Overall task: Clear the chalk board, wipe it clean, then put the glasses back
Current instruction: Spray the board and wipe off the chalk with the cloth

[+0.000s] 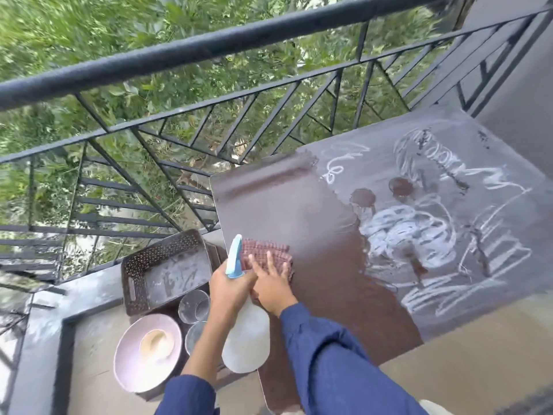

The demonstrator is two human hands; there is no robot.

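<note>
Right grip (272, 290), laid flat, presses a reddish woven cloth (269, 253) on the dark chalk board (284, 205); unwiped white chalk scribbles (413, 235) lie toward frame right. Left grip (230, 290) grasps a translucent spray bottle (247, 336).

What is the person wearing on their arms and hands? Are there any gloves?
Both arms are in plain, dark blue long sleeves. The right sleeve reaches the wrist. The left sleeve stops short and leaves the forearm bare. The left hand and right hand are bare, with no gloves.
</note>
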